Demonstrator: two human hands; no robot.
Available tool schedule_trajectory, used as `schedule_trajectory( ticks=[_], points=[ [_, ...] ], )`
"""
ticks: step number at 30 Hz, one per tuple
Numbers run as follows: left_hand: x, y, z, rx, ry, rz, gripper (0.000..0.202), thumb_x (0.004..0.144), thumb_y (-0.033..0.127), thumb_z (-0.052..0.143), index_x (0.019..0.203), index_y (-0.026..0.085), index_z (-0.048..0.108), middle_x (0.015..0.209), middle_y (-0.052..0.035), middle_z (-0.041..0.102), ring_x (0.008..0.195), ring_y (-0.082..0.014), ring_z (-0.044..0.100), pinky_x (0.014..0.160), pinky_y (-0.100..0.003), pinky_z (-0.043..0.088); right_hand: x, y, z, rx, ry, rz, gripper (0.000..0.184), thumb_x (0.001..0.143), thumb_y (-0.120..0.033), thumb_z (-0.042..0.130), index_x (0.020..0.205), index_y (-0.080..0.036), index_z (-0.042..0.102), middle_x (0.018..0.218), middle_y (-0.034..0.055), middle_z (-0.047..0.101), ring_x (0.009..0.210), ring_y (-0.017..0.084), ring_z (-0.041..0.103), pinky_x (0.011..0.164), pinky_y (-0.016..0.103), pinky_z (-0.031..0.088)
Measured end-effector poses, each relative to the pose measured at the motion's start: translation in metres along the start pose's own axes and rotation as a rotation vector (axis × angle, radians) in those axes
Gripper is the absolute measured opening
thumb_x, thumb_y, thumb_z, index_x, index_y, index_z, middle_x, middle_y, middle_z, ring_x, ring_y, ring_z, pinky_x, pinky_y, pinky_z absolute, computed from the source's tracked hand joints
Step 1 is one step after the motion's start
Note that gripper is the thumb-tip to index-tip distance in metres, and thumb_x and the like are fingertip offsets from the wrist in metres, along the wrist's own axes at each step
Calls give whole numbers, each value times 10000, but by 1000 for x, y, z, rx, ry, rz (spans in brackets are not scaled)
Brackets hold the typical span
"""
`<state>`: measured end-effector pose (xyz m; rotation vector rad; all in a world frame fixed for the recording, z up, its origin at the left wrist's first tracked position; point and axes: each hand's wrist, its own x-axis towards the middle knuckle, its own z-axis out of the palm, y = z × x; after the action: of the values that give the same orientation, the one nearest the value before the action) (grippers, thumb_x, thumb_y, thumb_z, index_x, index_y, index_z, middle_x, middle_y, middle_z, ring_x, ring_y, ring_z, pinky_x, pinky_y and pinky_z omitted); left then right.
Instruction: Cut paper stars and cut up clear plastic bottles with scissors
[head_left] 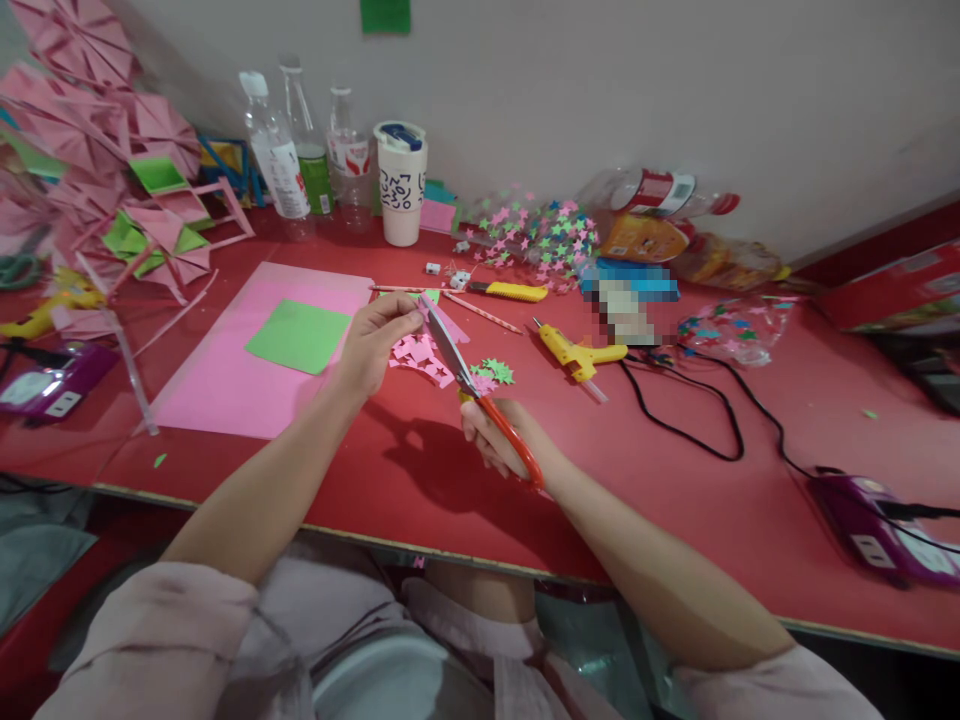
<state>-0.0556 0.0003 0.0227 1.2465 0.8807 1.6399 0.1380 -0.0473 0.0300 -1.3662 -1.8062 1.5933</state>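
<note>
My right hand grips scissors with red-orange handles, their blades slanting up and to the left. Close to the blade tips, my left hand is pinched closed at the fingertips on what looks like a small piece of pink paper, partly hidden by the fingers and blades. Below the blades lie pink paper scraps with star-shaped cutouts. Small green paper stars and pink paper stars are heaped beside them. Left of my left hand, a green paper square rests on a large pink sheet.
A yellow glue gun and a yellow utility knife lie to the right, with black cables beyond. Bottles and a white cup stand at the back. Folded pink paper decorations fill the left. A purple power strip sits right.
</note>
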Motion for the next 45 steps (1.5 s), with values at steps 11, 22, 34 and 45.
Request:
schedule_trajectory(
  ticks=[11,22,34,45],
  points=[
    [0,-1,0,-9,15,12,115,708,201,613,602,185,572,621,25,519,604,-77,477,595,-218,407,0,-3,0,-4,44,30,500,746,-668,548,581,-210,434,339,-87,373,256,64,371,290,191,269],
    [-5,-19,8,-55,14,-185,105,688,209,661,611,176,598,602,39,549,610,-63,504,651,-210,414,10,1,-7,147,358,-176,414,768,-553,613,607,-217,432,364,-90,383,314,66,389,401,224,381],
    [-15,-20,16,469,-214,-17,170,769,264,563,633,177,509,737,7,496,745,-126,475,768,-298,404,23,6,-17,305,577,-245,201,723,-221,561,566,-219,436,350,-105,351,292,64,360,389,227,355],
    [-33,-38,42,1272,-737,265,305,885,214,377,846,120,664,975,-134,565,965,-252,506,884,-416,411,25,10,-18,376,536,-287,240,724,-281,599,569,-218,427,365,-96,352,300,65,341,363,229,305]
  ],
)
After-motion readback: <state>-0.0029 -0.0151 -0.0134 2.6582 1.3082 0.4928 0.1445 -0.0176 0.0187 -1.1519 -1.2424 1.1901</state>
